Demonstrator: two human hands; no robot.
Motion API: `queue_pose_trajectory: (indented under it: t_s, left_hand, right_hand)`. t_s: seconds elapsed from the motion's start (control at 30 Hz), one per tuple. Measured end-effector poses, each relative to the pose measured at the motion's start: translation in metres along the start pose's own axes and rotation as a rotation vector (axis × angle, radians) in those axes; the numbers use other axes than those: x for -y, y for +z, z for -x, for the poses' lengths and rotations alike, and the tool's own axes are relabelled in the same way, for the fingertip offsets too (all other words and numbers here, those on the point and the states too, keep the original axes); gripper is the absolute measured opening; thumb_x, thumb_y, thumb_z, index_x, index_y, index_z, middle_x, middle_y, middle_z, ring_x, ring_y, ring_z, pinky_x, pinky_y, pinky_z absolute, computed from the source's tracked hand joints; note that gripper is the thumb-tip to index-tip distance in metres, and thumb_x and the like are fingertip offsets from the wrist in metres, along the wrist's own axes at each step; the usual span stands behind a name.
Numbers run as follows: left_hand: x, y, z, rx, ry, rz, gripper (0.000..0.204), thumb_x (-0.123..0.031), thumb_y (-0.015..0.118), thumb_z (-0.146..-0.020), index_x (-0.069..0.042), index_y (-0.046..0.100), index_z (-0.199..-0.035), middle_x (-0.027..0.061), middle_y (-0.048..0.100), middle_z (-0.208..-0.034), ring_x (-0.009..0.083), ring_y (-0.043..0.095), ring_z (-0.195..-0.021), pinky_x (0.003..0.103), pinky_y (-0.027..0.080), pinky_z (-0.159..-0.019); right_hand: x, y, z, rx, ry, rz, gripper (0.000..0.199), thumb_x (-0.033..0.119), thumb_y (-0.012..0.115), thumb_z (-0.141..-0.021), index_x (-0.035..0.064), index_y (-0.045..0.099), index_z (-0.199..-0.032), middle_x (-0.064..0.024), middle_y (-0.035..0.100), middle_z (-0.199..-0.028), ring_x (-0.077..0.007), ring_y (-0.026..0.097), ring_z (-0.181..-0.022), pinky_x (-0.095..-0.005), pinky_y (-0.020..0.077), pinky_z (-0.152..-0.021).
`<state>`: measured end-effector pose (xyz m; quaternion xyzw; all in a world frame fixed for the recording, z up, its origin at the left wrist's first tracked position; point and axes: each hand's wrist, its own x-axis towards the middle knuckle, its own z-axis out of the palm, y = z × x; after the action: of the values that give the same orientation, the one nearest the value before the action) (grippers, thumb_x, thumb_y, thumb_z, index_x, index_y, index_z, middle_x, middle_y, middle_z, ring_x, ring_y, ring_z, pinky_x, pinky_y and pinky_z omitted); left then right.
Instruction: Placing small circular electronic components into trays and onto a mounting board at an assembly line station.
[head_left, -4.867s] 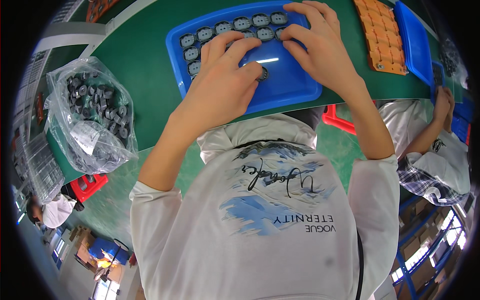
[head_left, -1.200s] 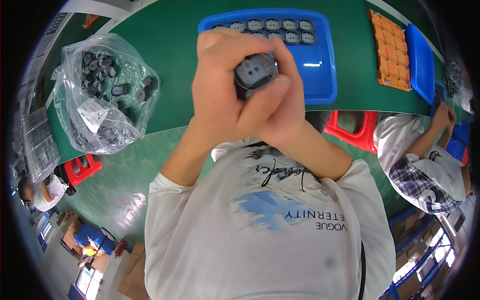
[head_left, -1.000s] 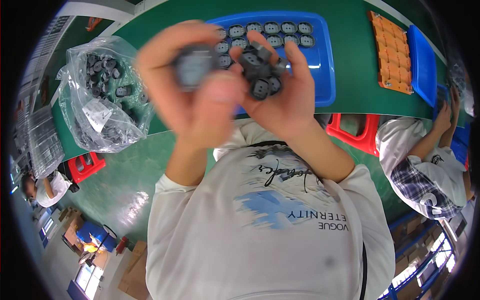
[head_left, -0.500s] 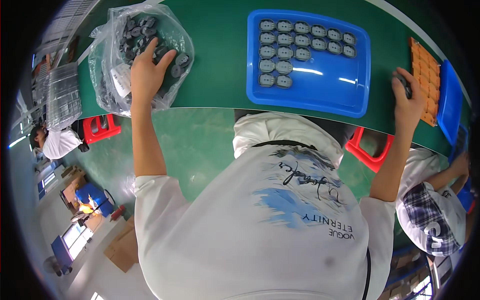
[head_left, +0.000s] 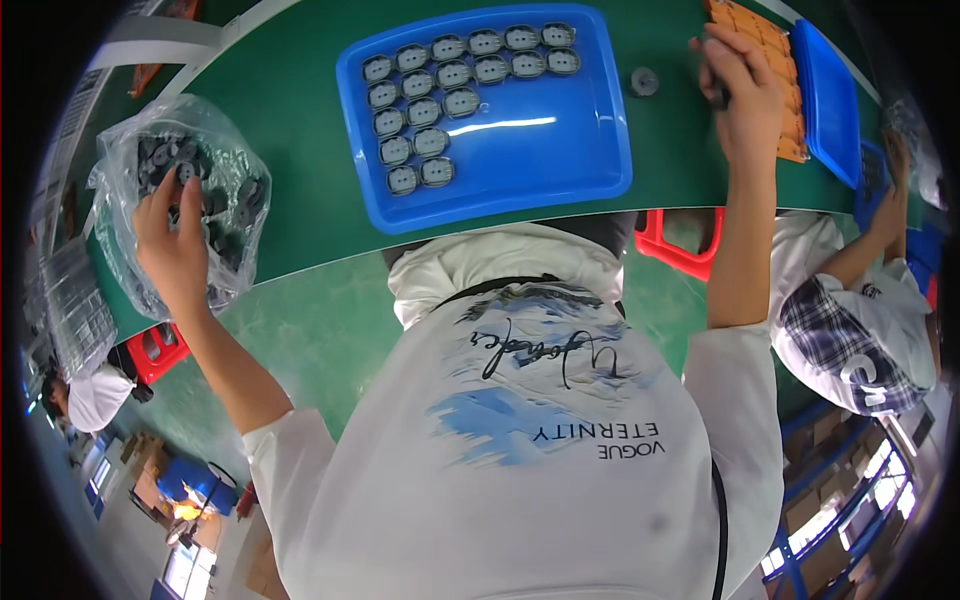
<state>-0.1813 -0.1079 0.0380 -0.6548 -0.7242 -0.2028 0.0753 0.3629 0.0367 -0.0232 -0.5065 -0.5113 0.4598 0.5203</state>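
My left hand (head_left: 172, 240) is inside a clear plastic bag (head_left: 235, 145) of dark grey plastic parts at the far left. Its thumb and fingertips close around a small round dark grey part (head_left: 186, 172). At the right, my right hand (head_left: 748, 105) is held over the table beside an orange gridded panel (head_left: 790, 100). Its curled fingers grip a dark part (head_left: 718, 95), partly hidden and blurred. A single round grey part (head_left: 644, 82) lies on the green table, left of that hand. The blue tray (head_left: 560, 185) between my hands carries rows of grey oval parts (head_left: 485, 41).
Another blue tray (head_left: 830, 105) stands beyond the orange panel. A co-worker's arm (head_left: 870, 235) reaches in at the far right. Red stools (head_left: 680, 245) stand under the table edge. Clear plastic trays (head_left: 75, 310) are stacked at the left end.
The view has swung, shifting the tray leftward in the picture. My left fingers have closed around a part. My right hand is nearer the orange panel, and a grey part now shows on the table.
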Motion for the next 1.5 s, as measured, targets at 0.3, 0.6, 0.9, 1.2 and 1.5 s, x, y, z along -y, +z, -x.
queue_pose_trajectory:
  t_s: [0.3, 0.6, 0.9, 1.2, 1.5]
  left_hand:
    - [-0.082, 0.05, 0.029, 0.148, 0.222, 0.075, 0.034, -0.016, 0.074, -0.087, -0.006, 0.07, -0.119, 0.0101, 0.066, -0.104, 0.0307, 0.055, -0.105, 0.041, 0.046, -0.092]
    - [-0.056, 0.038, 0.016, 0.034, 0.157, 0.202, 0.034, -0.014, 0.077, -0.083, -0.009, 0.071, -0.117, 0.0082, 0.069, -0.101, 0.0289, 0.059, -0.1, 0.039, 0.045, -0.094]
    - [-0.087, 0.002, 0.023, -0.101, -0.028, 0.79, 0.044, -0.008, 0.078, -0.084, -0.007, 0.068, -0.126, 0.0057, 0.071, -0.101, 0.0124, 0.063, -0.083, 0.026, 0.051, -0.069]
    - [-0.085, 0.025, 0.016, 0.062, -0.069, 0.741, 0.018, -0.016, 0.073, -0.09, -0.006, 0.075, -0.105, 0.0071, 0.071, -0.091, 0.018, 0.065, -0.081, 0.029, 0.051, -0.072]
    - [-0.063, 0.046, 0.017, 0.047, 0.313, 0.019, 0.029, -0.016, 0.072, -0.088, -0.011, 0.073, -0.117, 0.0078, 0.066, -0.118, 0.0314, 0.054, -0.113, 0.041, 0.045, -0.096]
  right_hand:
    - [0.016, 0.014, 0.036, 0.198, -0.405, 0.961, 0.031, 0.023, 0.074, -0.083, 0.0094, 0.071, -0.111, -0.0095, 0.069, -0.102, -0.03, 0.066, -0.096, -0.0387, 0.0528, -0.084]
    - [0.067, 0.051, 0.025, 0.133, -0.157, 0.487, 0.031, 0.016, 0.075, -0.086, 0.0084, 0.073, -0.116, 0.0004, 0.062, -0.089, -0.0052, 0.054, -0.073, -0.0188, 0.0424, -0.062]
    - [0.108, 0.197, 0.038, 0.883, 0.472, -0.111, 0.026, 0.019, 0.069, -0.095, -0.0024, 0.07, -0.11, -0.0039, 0.066, -0.083, -0.0066, 0.054, -0.063, -0.0205, 0.04, -0.055]
    - [0.084, 0.131, 0.044, 0.479, 0.162, 0.016, 0.028, 0.026, 0.054, -0.102, 0.0029, 0.067, -0.108, -0.0033, 0.065, -0.088, -0.0087, 0.054, -0.067, -0.0217, 0.0399, -0.057]
    - [0.023, 0.035, 0.059, 0.151, -0.117, 1.046, 0.037, 0.035, 0.065, -0.097, -0.0018, 0.062, -0.097, -0.0148, 0.063, -0.083, -0.0232, 0.06, -0.074, -0.0354, 0.0476, -0.07]
